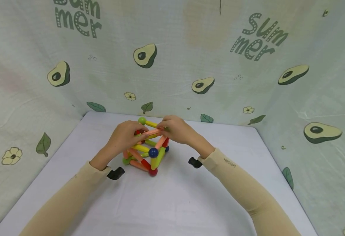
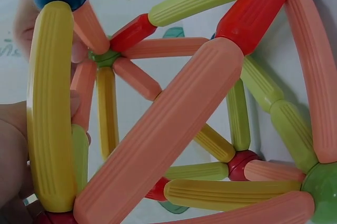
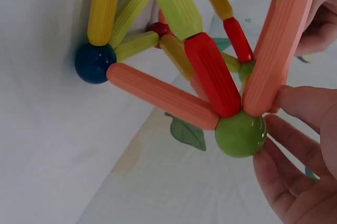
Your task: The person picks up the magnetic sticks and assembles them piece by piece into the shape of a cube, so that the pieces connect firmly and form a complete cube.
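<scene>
A cube-like frame (image 1: pixel 140 148) of ribbed magnetic rods and balls stands on the table, with slanted rods across its sides. My left hand (image 1: pixel 124 135) grips its upper left corner; a red ball shows beside the fingers. At the upper right, my right hand (image 1: pixel 178 129) pinches the frame by a pink rod (image 1: pixel 153 132) that spans between both hands. In the right wrist view, the thumb lies on a pink rod (image 3: pixel 278 50) and the fingertips touch a green ball (image 3: pixel 241 133). Yellow rod (image 2: pixel 50 108) partly hides my left hand in its wrist view.
A white cloth covers the table (image 1: pixel 172 200). Behind it and along both sides hangs a pale curtain (image 1: pixel 172 65) printed with avocados, leaves and flowers. Black wrist camera mounts (image 1: pixel 116 173) stick out from both beige sleeves (image 1: pixel 237 180).
</scene>
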Action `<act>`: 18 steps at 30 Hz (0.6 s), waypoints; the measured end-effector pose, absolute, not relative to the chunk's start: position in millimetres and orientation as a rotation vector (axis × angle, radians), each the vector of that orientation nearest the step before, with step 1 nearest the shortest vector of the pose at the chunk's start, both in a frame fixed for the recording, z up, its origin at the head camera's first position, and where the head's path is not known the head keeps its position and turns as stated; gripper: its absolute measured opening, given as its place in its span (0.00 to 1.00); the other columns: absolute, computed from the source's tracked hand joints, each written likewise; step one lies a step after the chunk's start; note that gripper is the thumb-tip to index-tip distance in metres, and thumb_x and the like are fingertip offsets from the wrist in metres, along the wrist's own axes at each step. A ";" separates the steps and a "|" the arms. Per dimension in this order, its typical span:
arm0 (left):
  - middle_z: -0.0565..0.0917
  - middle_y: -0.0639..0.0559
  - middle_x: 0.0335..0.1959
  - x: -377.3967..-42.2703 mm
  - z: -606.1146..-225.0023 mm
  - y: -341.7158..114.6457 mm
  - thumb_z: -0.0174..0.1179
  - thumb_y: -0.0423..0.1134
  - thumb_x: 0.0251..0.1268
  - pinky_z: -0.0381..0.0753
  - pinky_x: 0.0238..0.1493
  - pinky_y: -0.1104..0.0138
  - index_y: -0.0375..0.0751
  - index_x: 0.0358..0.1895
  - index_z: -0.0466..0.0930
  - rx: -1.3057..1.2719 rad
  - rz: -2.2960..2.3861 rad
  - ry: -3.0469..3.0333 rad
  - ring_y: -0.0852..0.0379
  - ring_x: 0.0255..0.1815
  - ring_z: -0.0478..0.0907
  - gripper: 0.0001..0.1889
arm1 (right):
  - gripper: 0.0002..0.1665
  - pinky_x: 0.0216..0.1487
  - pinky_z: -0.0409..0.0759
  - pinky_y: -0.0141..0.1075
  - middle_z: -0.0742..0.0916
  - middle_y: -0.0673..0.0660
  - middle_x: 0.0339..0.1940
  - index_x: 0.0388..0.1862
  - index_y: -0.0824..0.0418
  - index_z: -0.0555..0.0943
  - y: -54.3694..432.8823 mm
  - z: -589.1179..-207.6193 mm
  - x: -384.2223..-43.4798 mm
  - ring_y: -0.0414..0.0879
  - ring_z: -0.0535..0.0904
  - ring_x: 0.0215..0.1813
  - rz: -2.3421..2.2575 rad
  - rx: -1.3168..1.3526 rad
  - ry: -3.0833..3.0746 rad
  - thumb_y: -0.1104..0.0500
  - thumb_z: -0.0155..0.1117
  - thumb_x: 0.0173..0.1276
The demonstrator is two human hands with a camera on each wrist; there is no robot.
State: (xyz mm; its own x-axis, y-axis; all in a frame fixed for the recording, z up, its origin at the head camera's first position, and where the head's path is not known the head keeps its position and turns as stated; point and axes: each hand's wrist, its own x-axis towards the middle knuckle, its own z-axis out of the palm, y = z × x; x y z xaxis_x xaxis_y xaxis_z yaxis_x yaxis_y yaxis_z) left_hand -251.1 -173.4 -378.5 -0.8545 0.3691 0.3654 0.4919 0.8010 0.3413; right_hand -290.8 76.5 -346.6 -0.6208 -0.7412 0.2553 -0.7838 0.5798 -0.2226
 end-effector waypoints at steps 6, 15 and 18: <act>0.87 0.56 0.32 -250.6 -378.8 -172.4 0.77 0.46 0.65 0.79 0.42 0.59 0.46 0.46 0.93 -0.647 -0.639 -2.723 0.53 0.36 0.77 0.12 | 0.17 0.56 0.85 0.42 0.88 0.57 0.54 0.63 0.59 0.87 95.5 -349.3 -294.3 0.50 0.85 0.53 0.601 1.211 -2.768 0.62 0.66 0.78; 0.86 0.58 0.30 -250.4 -381.0 -172.7 0.77 0.46 0.65 0.76 0.39 0.60 0.46 0.46 0.93 -0.651 -0.664 -2.706 0.53 0.35 0.75 0.12 | 0.16 0.52 0.85 0.37 0.88 0.55 0.53 0.61 0.58 0.88 104.1 -356.5 -296.9 0.47 0.84 0.50 0.712 1.261 -2.761 0.62 0.68 0.77; 0.86 0.57 0.30 -250.7 -381.9 -172.4 0.78 0.46 0.64 0.75 0.39 0.60 0.47 0.46 0.93 -0.649 -0.674 -2.705 0.53 0.35 0.75 0.12 | 0.15 0.50 0.84 0.37 0.88 0.55 0.53 0.60 0.58 0.89 103.9 -356.3 -296.0 0.47 0.83 0.50 0.688 1.271 -2.736 0.62 0.69 0.77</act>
